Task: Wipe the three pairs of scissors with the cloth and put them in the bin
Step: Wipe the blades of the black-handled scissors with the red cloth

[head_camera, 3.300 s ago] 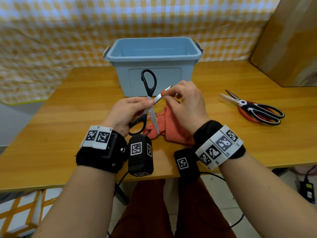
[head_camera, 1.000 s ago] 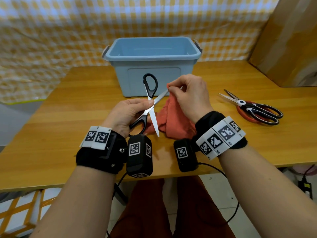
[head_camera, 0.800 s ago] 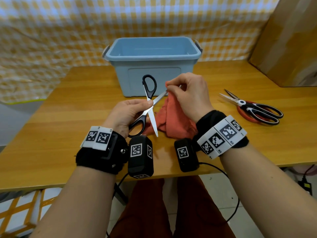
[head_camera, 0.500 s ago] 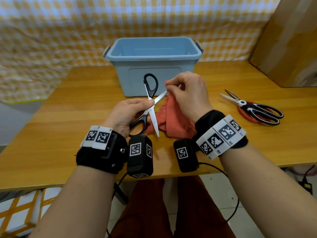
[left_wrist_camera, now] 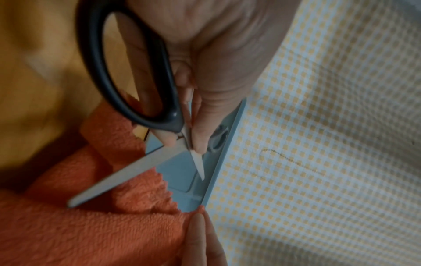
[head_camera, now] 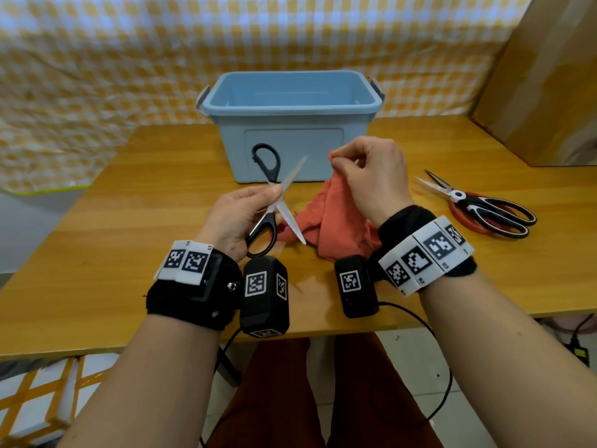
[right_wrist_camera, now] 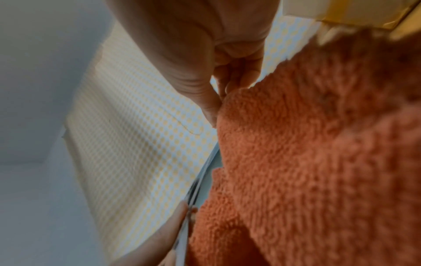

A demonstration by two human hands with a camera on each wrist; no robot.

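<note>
My left hand (head_camera: 248,205) pinches the black-handled scissors (head_camera: 274,202) at their pivot, blades spread wide above the table. In the left wrist view the same scissors (left_wrist_camera: 127,75) show one blade lying over the orange cloth (left_wrist_camera: 91,216). My right hand (head_camera: 365,176) pinches a corner of the orange cloth (head_camera: 336,221), which hangs down to the table; it stands clear of the upper blade tip. In the right wrist view the cloth (right_wrist_camera: 307,162) fills the right side. Two more pairs of scissors, a black-and-white pair (head_camera: 484,208) over a red-handled pair (head_camera: 465,223), lie to the right. The blue bin (head_camera: 290,124) stands behind.
A wooden table (head_camera: 129,221) carries everything. A brown cardboard box (head_camera: 549,76) stands at the back right. A yellow checked cloth (head_camera: 97,59) hangs behind the table. Cables hang below the table's front edge.
My right hand with the cloth has slid off the tip of the upper blade and moved right, so the blade now shows bare. The left hand keeps its hold on the scissors.
</note>
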